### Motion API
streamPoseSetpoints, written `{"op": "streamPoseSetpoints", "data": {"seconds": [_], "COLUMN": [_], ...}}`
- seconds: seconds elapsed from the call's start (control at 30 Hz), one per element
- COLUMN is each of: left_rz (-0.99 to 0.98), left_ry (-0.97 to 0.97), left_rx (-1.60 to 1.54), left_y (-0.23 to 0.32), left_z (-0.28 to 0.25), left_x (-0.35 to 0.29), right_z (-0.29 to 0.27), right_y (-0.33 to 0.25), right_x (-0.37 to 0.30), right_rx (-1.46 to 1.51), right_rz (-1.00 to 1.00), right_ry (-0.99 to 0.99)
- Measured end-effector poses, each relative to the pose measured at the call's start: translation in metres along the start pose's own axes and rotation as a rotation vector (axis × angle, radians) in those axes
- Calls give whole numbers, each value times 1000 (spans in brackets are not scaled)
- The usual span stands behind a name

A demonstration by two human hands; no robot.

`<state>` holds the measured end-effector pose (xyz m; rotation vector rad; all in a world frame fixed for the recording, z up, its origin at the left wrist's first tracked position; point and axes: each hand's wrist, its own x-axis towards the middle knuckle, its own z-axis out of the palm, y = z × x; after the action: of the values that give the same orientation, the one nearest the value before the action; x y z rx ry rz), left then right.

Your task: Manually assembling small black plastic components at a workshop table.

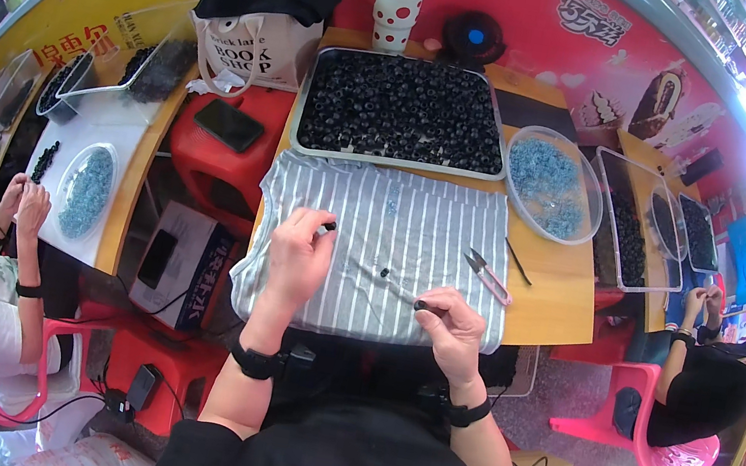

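My left hand (297, 255) is raised over the grey-and-white striped cloth (348, 204), thumb and fingertips pinching a small black round piece (329, 225). To the right and lower, my right hand (452, 332) grips another small black round piece (421, 305) between its fingertips. A third tiny black piece (385, 273) shows between the hands, with a faint pale line running from it toward my right fingers; whether it lies on the cloth I cannot tell. Beside my right hand, a pair of thread snips (489, 278) rests on the cloth near its right edge.
Beyond the cloth stands a tray (395, 163) full of black round pieces. A clear round tub (587, 229) of light blue bits sits at its right. A polka-dot tumbler (397, 8) and a tote bag (261, 49) stand behind. People work at tables on both sides; a phone (228, 125) lies on a red stool.
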<state>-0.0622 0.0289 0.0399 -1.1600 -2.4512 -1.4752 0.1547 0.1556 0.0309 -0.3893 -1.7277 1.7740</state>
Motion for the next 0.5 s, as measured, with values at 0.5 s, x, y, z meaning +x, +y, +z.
{"op": "streamPoseSetpoints", "data": {"seconds": [0.5], "left_rz": [-196], "left_ry": [-4], "left_rx": [-759], "left_y": [12], "left_z": [14], "left_x": [-28], "right_z": [3], "right_y": [-1], "right_x": [1], "right_rx": [-46], "right_rz": [13], "right_ry": [6]}}
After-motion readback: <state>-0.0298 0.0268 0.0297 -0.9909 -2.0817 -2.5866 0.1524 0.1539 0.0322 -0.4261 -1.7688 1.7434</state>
